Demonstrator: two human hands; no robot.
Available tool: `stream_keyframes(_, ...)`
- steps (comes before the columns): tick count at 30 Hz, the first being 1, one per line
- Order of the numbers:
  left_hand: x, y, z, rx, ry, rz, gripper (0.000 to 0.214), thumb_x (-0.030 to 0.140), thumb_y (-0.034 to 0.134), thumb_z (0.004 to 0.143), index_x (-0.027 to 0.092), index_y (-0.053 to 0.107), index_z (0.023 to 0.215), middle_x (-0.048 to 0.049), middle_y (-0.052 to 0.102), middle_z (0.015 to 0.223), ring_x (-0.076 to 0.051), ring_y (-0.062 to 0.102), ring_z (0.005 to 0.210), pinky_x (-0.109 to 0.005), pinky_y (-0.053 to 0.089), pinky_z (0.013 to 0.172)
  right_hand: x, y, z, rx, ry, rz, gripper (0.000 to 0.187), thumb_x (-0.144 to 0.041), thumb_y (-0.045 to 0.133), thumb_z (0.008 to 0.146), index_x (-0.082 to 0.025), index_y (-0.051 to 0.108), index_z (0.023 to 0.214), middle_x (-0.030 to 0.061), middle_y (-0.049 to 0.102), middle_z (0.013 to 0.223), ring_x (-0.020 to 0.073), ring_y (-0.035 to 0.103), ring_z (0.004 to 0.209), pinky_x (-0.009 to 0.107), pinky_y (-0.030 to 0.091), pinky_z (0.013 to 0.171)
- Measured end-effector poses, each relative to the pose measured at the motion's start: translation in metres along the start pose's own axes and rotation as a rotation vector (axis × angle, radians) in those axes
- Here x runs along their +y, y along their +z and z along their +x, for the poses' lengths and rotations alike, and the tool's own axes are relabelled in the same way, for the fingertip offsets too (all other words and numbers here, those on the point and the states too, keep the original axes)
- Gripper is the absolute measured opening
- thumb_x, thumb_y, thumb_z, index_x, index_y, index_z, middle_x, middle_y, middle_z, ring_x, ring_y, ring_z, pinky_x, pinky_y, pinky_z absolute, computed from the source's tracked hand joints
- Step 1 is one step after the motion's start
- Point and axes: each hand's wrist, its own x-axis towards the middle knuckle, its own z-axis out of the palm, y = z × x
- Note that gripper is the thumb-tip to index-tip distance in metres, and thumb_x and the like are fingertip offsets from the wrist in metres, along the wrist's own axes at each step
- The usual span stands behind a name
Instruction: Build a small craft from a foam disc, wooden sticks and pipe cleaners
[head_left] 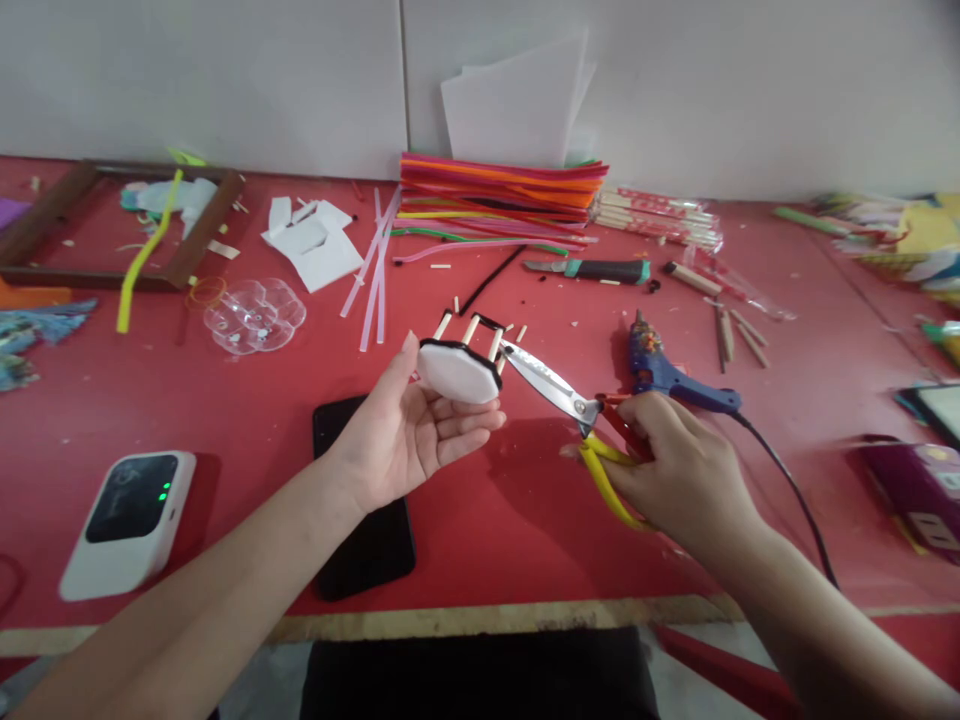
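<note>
My left hand (420, 430) holds a miniature table (459, 372) with a white top edged in black and pale stick legs pointing away from me. A dark strip runs between two of the legs. My right hand (675, 460) grips scissors (551, 388) by their yellow and red handles. The blade tips reach the legs on the right side of the miniature table; whether they touch it I cannot tell. Beneath my left wrist lies a black phone (367, 560), partly covered.
A blue glue gun (675, 385) with a cord lies right of the scissors. Behind are a utility knife (607, 271), colourful pipe cleaners (495, 195) and pink sticks (375, 270). On the left are a white device (127, 525), a clear plastic palette (255, 317) and a brown frame (45, 225).
</note>
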Motion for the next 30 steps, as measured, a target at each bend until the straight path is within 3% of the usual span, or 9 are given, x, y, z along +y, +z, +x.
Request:
stream_keyframes(9,0.000,-0.001,0.000,-0.042,-0.013,0.002,0.078,0.070,0.039,0.099,0.001,0.075,0.104,-0.0193,0.080,0.088,-0.023,0.080,0.081,-0.026,0.065,0.073,0.007,0.004,0.002,0.014,-0.087,-0.108,0.050,-0.068,0.051,0.094,-0.021,0.057,0.077,0.0056,0.062,0.068,0.0182,0.058,0.058,0.028,0.033,0.050)
stream_keyframes(13,0.000,-0.001,0.000,-0.024,-0.014,-0.008,0.078,0.069,0.041,0.099,0.000,0.073,0.112,-0.0197,0.080,0.090,-0.023,0.080,0.082,-0.026,0.065,0.073,0.010,0.006,0.001,0.000,-0.114,-0.125,0.050,-0.066,0.048,0.096,-0.021,0.056,0.075,0.0059,0.063,0.069,0.0176,0.057,0.057,0.028,0.033,0.050)
stream_keyframes(16,0.000,-0.001,0.001,-0.014,-0.023,-0.019,0.079,0.069,0.042,0.099,-0.002,0.071,0.117,-0.0205,0.080,0.091,-0.024,0.080,0.083,-0.027,0.065,0.074,0.010,0.004,-0.001,0.007,-0.148,-0.125,0.045,-0.061,0.052,0.096,-0.021,0.056,0.076,0.0056,0.063,0.069,0.0176,0.059,0.058,0.028,0.033,0.051)
stream_keyframes(19,-0.001,0.001,0.000,0.008,-0.017,-0.016,0.076,0.067,0.040,0.101,-0.001,0.073,0.109,-0.0190,0.080,0.088,-0.024,0.080,0.080,-0.027,0.065,0.071,0.010,0.001,-0.003,0.007,-0.165,-0.118,0.039,-0.057,0.055,0.096,-0.021,0.056,0.079,0.0049,0.063,0.071,0.0185,0.061,0.062,0.028,0.035,0.053)
stream_keyframes(22,-0.002,0.004,0.000,0.013,0.038,-0.026,0.063,0.060,0.044,0.103,0.004,0.073,0.103,-0.0158,0.080,0.089,-0.026,0.080,0.087,-0.028,0.066,0.074,0.012,0.000,-0.001,0.042,-0.146,-0.110,0.040,-0.059,0.053,0.097,-0.023,0.051,0.080,0.0016,0.058,0.066,0.0167,0.055,0.057,0.028,0.032,0.052)
stream_keyframes(25,-0.004,0.003,0.000,-0.001,0.113,-0.042,0.036,0.042,0.058,0.101,0.009,0.073,0.102,-0.0111,0.081,0.094,-0.028,0.079,0.098,-0.028,0.066,0.080,0.015,0.001,0.000,0.098,-0.109,-0.108,0.044,-0.063,0.050,0.097,-0.025,0.044,0.076,-0.0016,0.050,0.061,0.0140,0.045,0.050,0.029,0.028,0.051)
stream_keyframes(28,-0.006,-0.002,0.003,-0.023,0.166,-0.054,0.015,0.026,0.069,0.094,0.012,0.071,0.094,-0.0079,0.080,0.094,-0.030,0.077,0.107,-0.026,0.065,0.083,0.015,0.001,-0.001,0.105,-0.116,-0.108,0.044,-0.063,0.051,0.096,-0.025,0.043,0.076,-0.0023,0.049,0.061,0.0135,0.045,0.050,0.028,0.030,0.051)
stream_keyframes(30,-0.006,-0.005,0.004,-0.036,0.176,-0.056,0.012,0.025,0.072,0.090,0.013,0.070,0.094,-0.0076,0.079,0.095,-0.030,0.078,0.105,-0.030,0.065,0.086,0.013,0.002,-0.003,0.108,-0.140,-0.098,0.044,-0.063,0.051,0.097,-0.024,0.046,0.077,-0.0021,0.050,0.061,0.0138,0.048,0.051,0.027,0.031,0.051)
